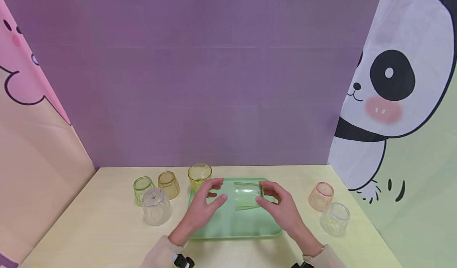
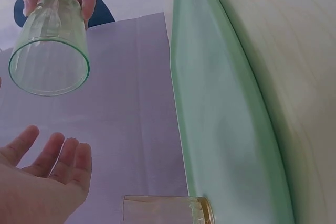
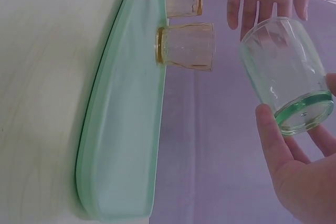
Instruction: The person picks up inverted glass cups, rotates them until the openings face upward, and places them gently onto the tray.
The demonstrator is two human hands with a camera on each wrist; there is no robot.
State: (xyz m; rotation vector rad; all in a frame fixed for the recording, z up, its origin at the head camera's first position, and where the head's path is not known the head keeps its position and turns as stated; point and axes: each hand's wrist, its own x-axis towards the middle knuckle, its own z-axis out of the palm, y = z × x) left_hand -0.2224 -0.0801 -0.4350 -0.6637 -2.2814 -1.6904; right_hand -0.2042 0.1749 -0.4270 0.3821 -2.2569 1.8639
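Centre of the head view: right hand [image 1: 282, 208] pinches the base of a ribbed, clear green glass [image 1: 247, 196] held sideways above the smooth green tray [image 1: 228, 226]; left hand [image 1: 203, 206] spread open beside its mouth, not touching.

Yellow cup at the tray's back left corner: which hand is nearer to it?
Left. The left hand hovers open just in front of the yellow cup, not touching it. The right hand is farther right over the green tray, holding the green cup.
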